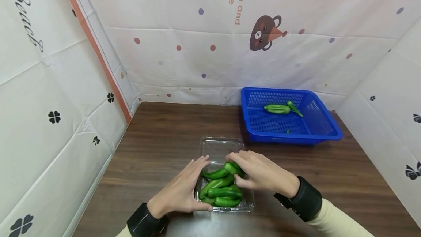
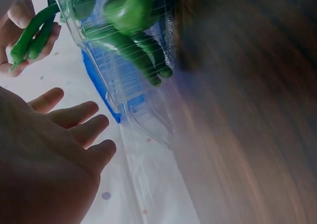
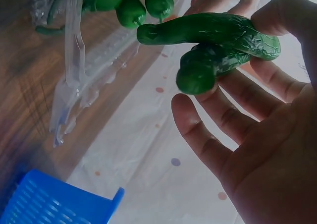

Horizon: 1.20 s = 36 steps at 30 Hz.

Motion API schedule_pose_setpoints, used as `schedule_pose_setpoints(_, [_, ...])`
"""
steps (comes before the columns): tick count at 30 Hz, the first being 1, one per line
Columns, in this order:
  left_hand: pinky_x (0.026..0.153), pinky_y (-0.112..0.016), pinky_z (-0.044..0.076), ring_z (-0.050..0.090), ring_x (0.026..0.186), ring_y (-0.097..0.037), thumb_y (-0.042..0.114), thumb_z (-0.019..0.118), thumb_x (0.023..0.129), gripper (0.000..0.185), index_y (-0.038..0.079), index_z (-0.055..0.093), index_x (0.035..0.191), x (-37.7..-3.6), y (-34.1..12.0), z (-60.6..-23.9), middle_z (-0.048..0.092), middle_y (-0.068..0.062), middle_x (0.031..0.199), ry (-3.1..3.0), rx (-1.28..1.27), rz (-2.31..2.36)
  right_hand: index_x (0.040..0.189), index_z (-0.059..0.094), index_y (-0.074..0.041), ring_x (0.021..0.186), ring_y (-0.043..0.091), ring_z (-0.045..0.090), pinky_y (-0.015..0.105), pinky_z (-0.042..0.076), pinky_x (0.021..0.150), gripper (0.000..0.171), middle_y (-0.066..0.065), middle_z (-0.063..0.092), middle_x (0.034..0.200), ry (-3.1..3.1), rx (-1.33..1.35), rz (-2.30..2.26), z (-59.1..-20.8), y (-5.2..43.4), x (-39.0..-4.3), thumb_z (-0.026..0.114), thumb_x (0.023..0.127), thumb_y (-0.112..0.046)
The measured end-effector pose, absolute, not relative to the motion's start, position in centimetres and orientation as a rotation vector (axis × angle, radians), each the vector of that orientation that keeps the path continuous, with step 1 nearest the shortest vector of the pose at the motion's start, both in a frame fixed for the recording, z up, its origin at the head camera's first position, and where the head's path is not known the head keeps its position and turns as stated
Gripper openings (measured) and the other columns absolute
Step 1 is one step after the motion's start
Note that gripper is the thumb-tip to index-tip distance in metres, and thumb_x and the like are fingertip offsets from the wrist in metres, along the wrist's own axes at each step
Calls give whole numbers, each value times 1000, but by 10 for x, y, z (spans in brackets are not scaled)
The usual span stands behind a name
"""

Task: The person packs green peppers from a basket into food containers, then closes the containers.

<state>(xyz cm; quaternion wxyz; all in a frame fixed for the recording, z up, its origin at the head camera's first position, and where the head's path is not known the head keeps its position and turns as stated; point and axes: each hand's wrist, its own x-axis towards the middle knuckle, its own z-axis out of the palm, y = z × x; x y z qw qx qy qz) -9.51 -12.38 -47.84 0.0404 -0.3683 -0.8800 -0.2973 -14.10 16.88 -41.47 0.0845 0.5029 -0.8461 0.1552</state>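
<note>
The right hand (image 1: pixel 260 173) is pinching two green peppers (image 3: pixel 218 45) over the clear plastic clamshell (image 1: pixel 227 196) near the table's front edge. The left hand (image 1: pixel 182 189), fingers straight, is bracing the clamshell's left wall; a firm brace probably matters, since the light container could slide.

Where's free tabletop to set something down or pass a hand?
Bare wood left of the clear tray, up to the left wall, and behind it toward the back wall. Right of the right hand, below the blue basket, also free. Crowded: both hands, left hand, at the peppers.
</note>
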Motion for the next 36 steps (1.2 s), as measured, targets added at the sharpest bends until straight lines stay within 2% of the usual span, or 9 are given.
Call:
schedule_pose_setpoints(5, [123,-55,21,30,152,-34,63,89,68,123,1,32,157,-94,-125,-481,31,-16,165,-2733,-1135,-895,128,57,-16,78,4,45,26,45,70,42,-10,59,98,-2547,1525,466,-422,168,-137,72,89,-20])
schedule_pose_setpoints(11, [124,-54,19,30,152,-35,61,89,68,124,0,29,159,-95,-126,-484,33,-19,164,-2764,-1136,-886,125,59,-16,77,3,44,22,41,67,37,-12,55,93,-2532,1578,502,-430,163,-136,71,90,-18])
schedule_pose_setpoints(21, [125,-52,18,27,153,-34,61,88,71,123,1,27,160,-97,-124,-487,33,-19,164,-2786,-1139,-918,126,61,-17,81,8,43,23,38,65,40,-13,59,93,-2487,1559,388,-443,160,-131,73,88,-19])
schedule_pose_setpoints(29, [125,-52,18,24,155,-30,60,88,72,122,2,27,160,-96,-125,-488,32,-17,165,-2785,-1136,-956,126,62,-20,85,11,51,28,47,68,44,-9,63,101,-2415,1525,291,-451,158,-127,77,85,-21])
schedule_pose_setpoints(36, [124,-53,20,26,153,-35,65,85,73,122,1,28,160,-97,-126,-490,33,-17,164,-2766,-1146,-961,126,64,-20,89,13,57,30,53,70,44,-4,62,107,-2411,1495,263,-457,159,-123,79,85,-17])
